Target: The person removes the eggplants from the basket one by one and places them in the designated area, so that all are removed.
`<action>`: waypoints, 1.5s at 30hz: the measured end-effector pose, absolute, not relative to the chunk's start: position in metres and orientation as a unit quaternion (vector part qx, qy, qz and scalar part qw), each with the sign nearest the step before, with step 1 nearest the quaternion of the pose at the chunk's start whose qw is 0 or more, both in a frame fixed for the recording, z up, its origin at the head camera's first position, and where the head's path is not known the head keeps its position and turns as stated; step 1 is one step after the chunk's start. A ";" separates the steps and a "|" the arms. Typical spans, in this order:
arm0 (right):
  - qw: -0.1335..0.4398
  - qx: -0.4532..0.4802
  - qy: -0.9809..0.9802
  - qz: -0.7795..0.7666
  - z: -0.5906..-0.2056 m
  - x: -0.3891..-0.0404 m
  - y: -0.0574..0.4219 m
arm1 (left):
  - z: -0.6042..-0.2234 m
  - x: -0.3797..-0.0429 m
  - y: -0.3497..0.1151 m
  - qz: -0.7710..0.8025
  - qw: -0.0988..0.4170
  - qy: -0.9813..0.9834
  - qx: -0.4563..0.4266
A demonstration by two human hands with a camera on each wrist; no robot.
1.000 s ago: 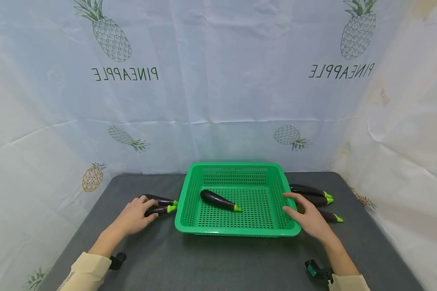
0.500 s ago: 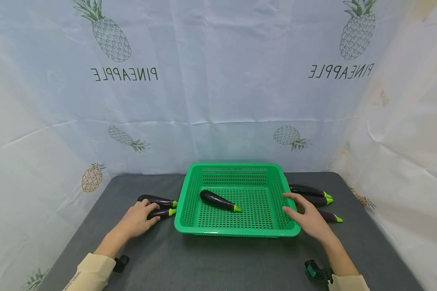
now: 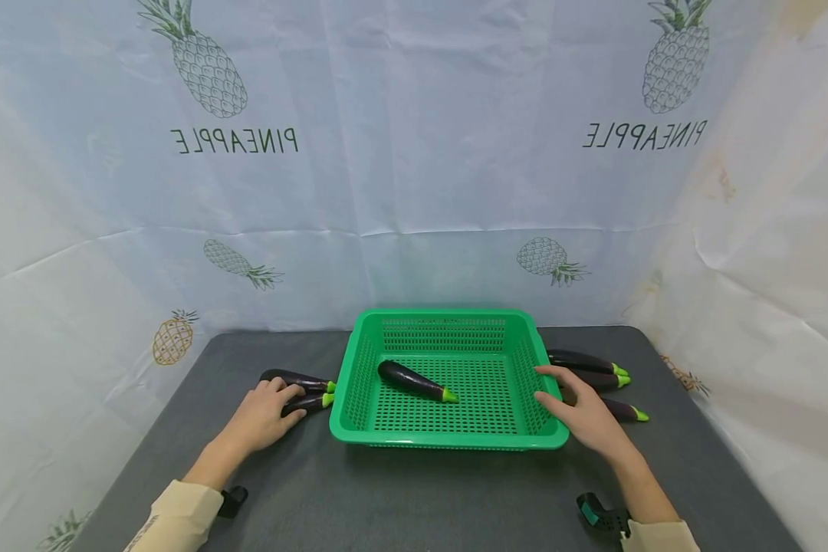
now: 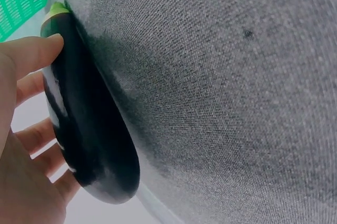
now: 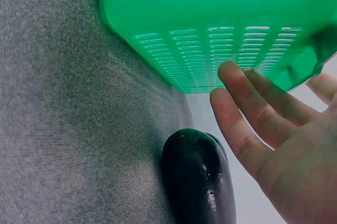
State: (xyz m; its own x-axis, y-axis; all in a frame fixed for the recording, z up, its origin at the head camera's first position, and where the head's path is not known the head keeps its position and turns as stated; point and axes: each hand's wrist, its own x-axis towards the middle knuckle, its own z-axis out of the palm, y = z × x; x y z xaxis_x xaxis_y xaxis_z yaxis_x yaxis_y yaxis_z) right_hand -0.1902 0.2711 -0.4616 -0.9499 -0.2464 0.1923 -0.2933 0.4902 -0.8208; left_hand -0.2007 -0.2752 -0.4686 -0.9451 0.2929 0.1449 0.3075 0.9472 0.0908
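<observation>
My left hand [image 3: 262, 414] holds the nearer of two dark purple eggplants left of the basket, its thumb on one side and fingers on the other. This eggplant [image 4: 87, 113] has a green cap pointing at the basket. The farther left eggplant [image 3: 297, 379] lies just beyond my fingers. My right hand [image 3: 589, 414] grips the right rim of the green plastic basket [image 3: 448, 441]; its thumb and index finger reach over the rim, while other fingers [image 5: 258, 108] extend along the outside wall. One eggplant [image 3: 414, 381] lies slantwise inside the basket.
Right of the basket lie several eggplants [image 3: 586, 360], partly hidden by my right hand and the rim. The dark grey table [image 3: 421, 498] runs back to a pale cloth [image 3: 414, 153] printed with pineapples, which also hangs at both sides.
My left hand has shifted slightly right and toward me, from over both left eggplants onto the nearer one. More of the farther eggplant shows now. The right hand and basket stay put.
</observation>
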 end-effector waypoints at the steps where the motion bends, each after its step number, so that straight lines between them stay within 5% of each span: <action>1: 0.024 0.157 -0.863 0.480 -0.461 -0.190 0.271 | -0.468 -0.201 -0.275 -0.055 0.071 -0.984 -0.154; 16: 0.022 0.154 -0.863 0.481 -0.459 -0.189 0.271 | -0.461 -0.203 -0.270 -0.076 0.129 -0.976 -0.157; 45: 0.017 0.151 -0.862 0.483 -0.463 -0.190 0.272 | -0.389 -0.191 -0.213 -0.169 0.175 -0.947 -0.211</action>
State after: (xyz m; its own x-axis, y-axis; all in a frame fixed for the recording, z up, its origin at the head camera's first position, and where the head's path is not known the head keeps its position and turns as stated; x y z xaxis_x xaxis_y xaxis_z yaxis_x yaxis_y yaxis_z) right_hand -0.1902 0.2716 -0.4629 -0.9536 -0.2440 0.1764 -0.2778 0.4868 -0.8282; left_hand -0.1907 -0.2134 -0.3893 -0.8497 0.3401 0.4031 0.4587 0.8536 0.2467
